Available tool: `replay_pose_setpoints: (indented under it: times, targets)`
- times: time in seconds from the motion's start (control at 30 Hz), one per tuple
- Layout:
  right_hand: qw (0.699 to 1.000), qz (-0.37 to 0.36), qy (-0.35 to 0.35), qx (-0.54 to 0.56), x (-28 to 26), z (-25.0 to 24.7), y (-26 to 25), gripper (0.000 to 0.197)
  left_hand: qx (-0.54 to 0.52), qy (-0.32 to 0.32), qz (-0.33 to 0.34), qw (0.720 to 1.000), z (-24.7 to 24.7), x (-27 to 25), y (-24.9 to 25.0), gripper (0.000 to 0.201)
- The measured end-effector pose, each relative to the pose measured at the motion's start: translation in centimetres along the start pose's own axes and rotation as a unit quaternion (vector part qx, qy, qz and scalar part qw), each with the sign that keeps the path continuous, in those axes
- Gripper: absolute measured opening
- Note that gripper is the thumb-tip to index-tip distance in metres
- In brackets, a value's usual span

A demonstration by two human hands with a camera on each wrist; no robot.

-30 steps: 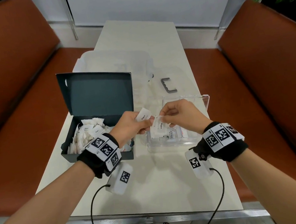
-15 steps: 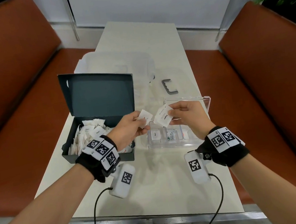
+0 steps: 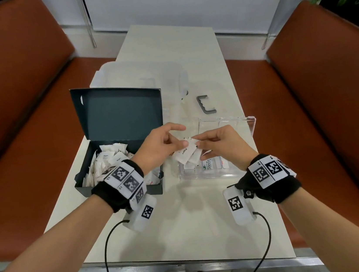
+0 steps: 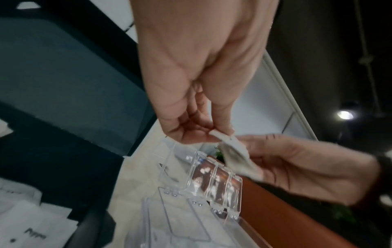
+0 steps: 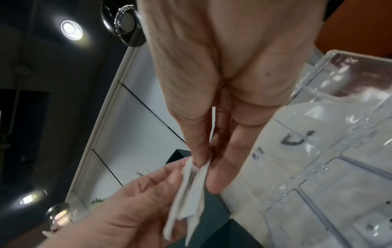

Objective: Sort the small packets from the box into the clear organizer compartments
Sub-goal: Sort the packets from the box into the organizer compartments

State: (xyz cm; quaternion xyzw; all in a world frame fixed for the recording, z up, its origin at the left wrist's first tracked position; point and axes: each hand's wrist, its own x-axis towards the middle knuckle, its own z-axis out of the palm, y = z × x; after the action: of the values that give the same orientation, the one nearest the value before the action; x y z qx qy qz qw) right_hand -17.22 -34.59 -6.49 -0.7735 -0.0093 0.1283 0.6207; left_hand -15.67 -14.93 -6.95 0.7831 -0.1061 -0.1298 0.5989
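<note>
Both hands pinch white packets [image 3: 186, 154] held together in the air above the near-left part of the clear organizer [image 3: 235, 169]: the left hand [image 3: 160, 146] nips them between thumb and fingers with its forefinger stretched out, the right hand [image 3: 221, 144] grips their top edge between thumb and fingertips. Just left of the organizer on the pale table [image 3: 186, 230] the dark box [image 3: 121, 184] stands with lid raised and more packets heaped inside; a green-printed sachet [image 3: 209, 163] lies in a near compartment, a grey bracket [image 3: 206, 107] beyond
</note>
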Motion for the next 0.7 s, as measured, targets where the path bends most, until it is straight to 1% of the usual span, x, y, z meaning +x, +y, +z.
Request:
replay_pose_setpoints:
  times: [0.07,0.17,0.23,0.33,0.4,0.43,0.47,0.5,0.57,0.63,0.7]
  targets:
    - [0.999,-0.011,-0.024,0.035,-0.3,0.4,-0.3,0.022,0.031,0.031,-0.002,0.999,0.4,0.3,-0.2,0.031]
    - [0.997,-0.012,-0.021,0.075,-0.4,0.4,-0.5,0.026,0.022,0.07,-0.006,0.997,0.8,0.6,-0.8,0.018]
    - [0.995,-0.006,-0.021,0.098,-0.4,0.4,-0.4,0.028,0.014,0.086,0.0,0.996,1.0,0.6,-1.1,0.013]
    - [0.995,-0.006,-0.014,0.102,-0.3,0.5,-0.3,0.029,-0.018,0.096,0.001,0.995,1.3,0.6,-1.2,0.014]
    - [0.994,-0.013,0.003,0.105,-0.2,0.4,-0.2,0.03,-0.053,0.095,-0.022,0.994,1.5,0.6,-1.2,0.02]
    - [0.993,-0.015,0.008,0.116,-0.1,0.4,-0.1,0.028,-0.08,0.085,-0.051,0.992,1.5,0.6,-1.1,0.026]
    - [0.991,-0.017,0.009,0.131,-0.1,0.4,-0.2,0.026,-0.12,0.06,-0.091,0.987,1.5,0.5,-1.0,0.035]
    - [0.99,-0.018,0.008,0.143,0.0,0.4,-0.2,0.023,-0.169,0.024,-0.134,0.976,1.5,0.4,-0.9,0.045]
    - [0.99,-0.018,0.01,0.137,0.1,0.4,-0.3,0.02,-0.265,-0.05,-0.197,0.943,1.3,-0.1,-0.6,0.06]
    - [0.994,-0.018,0.016,0.103,0.2,0.3,-0.3,0.02,-0.321,-0.105,-0.225,0.914,1.2,-0.5,-0.4,0.067]
    - [0.997,-0.018,0.01,0.076,0.3,0.3,-0.3,0.021,-0.336,-0.142,-0.233,0.901,1.3,-0.8,-0.3,0.073]
